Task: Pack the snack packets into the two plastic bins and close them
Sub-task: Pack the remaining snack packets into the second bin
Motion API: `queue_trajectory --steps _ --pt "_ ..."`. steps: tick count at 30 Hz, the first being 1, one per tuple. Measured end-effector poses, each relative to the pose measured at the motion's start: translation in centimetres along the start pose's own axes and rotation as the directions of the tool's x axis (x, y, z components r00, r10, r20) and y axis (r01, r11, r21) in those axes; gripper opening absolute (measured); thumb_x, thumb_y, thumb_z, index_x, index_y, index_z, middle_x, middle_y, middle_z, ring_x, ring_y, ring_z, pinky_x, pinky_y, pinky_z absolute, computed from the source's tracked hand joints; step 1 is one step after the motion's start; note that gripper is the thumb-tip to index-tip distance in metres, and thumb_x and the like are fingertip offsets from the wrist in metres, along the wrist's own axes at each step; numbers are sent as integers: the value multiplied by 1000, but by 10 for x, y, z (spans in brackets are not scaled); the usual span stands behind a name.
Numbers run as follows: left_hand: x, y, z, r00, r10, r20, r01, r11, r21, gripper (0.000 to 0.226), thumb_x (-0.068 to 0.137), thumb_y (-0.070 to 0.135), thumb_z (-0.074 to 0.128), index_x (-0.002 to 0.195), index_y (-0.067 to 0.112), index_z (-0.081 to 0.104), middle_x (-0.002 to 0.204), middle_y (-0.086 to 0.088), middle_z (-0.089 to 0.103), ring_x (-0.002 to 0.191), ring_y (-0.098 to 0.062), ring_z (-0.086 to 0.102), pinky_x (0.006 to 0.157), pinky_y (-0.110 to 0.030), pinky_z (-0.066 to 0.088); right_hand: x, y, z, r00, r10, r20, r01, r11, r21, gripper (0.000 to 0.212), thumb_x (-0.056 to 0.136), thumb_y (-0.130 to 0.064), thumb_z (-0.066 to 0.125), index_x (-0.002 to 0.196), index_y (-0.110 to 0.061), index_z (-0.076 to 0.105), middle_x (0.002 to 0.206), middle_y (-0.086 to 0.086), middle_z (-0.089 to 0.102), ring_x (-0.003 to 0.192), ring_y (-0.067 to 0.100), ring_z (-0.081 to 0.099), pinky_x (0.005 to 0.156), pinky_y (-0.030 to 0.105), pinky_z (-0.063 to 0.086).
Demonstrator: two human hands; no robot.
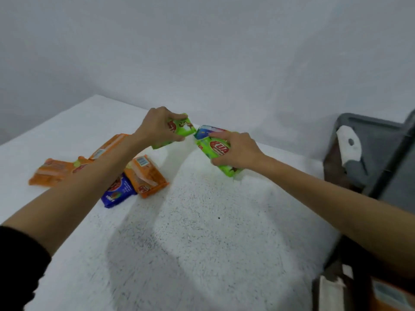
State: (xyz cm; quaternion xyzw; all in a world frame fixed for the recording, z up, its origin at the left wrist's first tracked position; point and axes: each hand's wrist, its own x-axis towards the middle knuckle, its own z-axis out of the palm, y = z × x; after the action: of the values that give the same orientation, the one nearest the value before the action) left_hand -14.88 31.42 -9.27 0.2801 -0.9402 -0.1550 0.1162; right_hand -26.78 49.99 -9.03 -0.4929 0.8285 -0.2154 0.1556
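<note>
My left hand (157, 127) grips a green snack packet (182, 129) just above the far middle of the white table (202, 232). My right hand (235, 151) holds a stack of green packets (224, 169) with a blue-topped packet (207, 132) at its far end. Several orange packets (147, 175) and a blue packet (118, 193) lie on the table at the left, partly hidden by my left forearm. A grey plastic bin (368, 153) with a white latch (349, 143) stands open at the right edge.
A second container holding an orange packet (390, 295) shows at the bottom right corner, cut off by the frame. A plain grey wall rises behind the table.
</note>
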Motion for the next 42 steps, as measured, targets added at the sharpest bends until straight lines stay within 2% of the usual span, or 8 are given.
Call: queue_trajectory --steps 9,14,19,27,31,35,39,42 --pt "-68 147 -67 894 446 42 -440 891 -108 74 49 65 57 119 42 56 106 2 61 89 -10 59 76 -18 46 -166 4 -120 987 -142 -74 141 990 -20 72 66 -26 79 130 -41 48 104 -18 57 82 -3 56 72 1 41" --pt "-119 209 -58 780 614 123 -580 782 -226 62 53 65 62 113 54 54 102 11 61 89 -1 57 76 -17 47 -260 42 -145 991 -101 -89 93 991 -94 80 56 -41 72 130 -49 43 112 -9 61 95 1 57 78 8 46" --pt "-160 266 -17 628 748 214 -709 663 -241 67 55 62 67 119 45 58 97 10 61 86 -1 54 74 -20 45 -326 73 -135 999 -29 -40 24 991 -131 89 49 -50 64 130 -58 28 106 -7 57 94 9 57 76 29 51" --pt "-223 297 48 457 857 239 -867 489 -95 62 56 61 61 114 39 56 100 8 58 86 -8 44 67 -18 46 -394 111 -96 975 89 204 -40 972 -231 100 54 -41 73 126 -58 6 108 -19 31 99 3 34 83 24 43" --pt "-246 306 73 406 855 324 -899 437 -28 77 48 62 70 117 37 47 102 6 57 92 -10 52 73 -21 53 -414 117 -83 991 21 129 46 866 -497 107 27 -37 80 126 -37 40 103 -3 55 90 14 50 54 3 15" --pt "-261 312 84 393 803 448 -896 444 -8 80 34 56 81 106 32 58 90 3 60 80 -14 61 56 -25 56 -424 125 -59 992 -80 102 126 783 -610 106 14 -30 77 116 -32 49 99 4 47 86 18 41 46 21 44" --pt "-260 327 87 423 751 508 -897 428 114 72 42 47 85 106 23 61 98 -8 59 87 -22 59 61 -31 56 -425 136 -41 988 -53 144 130 786 -605 103 10 -29 83 108 -28 50 85 4 55 72 19 54 37 25 44" --pt "-264 336 91 413 760 502 -904 408 126 61 28 38 89 82 18 67 74 -6 63 64 -21 61 42 -27 51 -424 143 -38 997 -2 77 46 814 -580 105 5 -30 85 103 -20 52 73 4 65 59 18 64 32 26 44"
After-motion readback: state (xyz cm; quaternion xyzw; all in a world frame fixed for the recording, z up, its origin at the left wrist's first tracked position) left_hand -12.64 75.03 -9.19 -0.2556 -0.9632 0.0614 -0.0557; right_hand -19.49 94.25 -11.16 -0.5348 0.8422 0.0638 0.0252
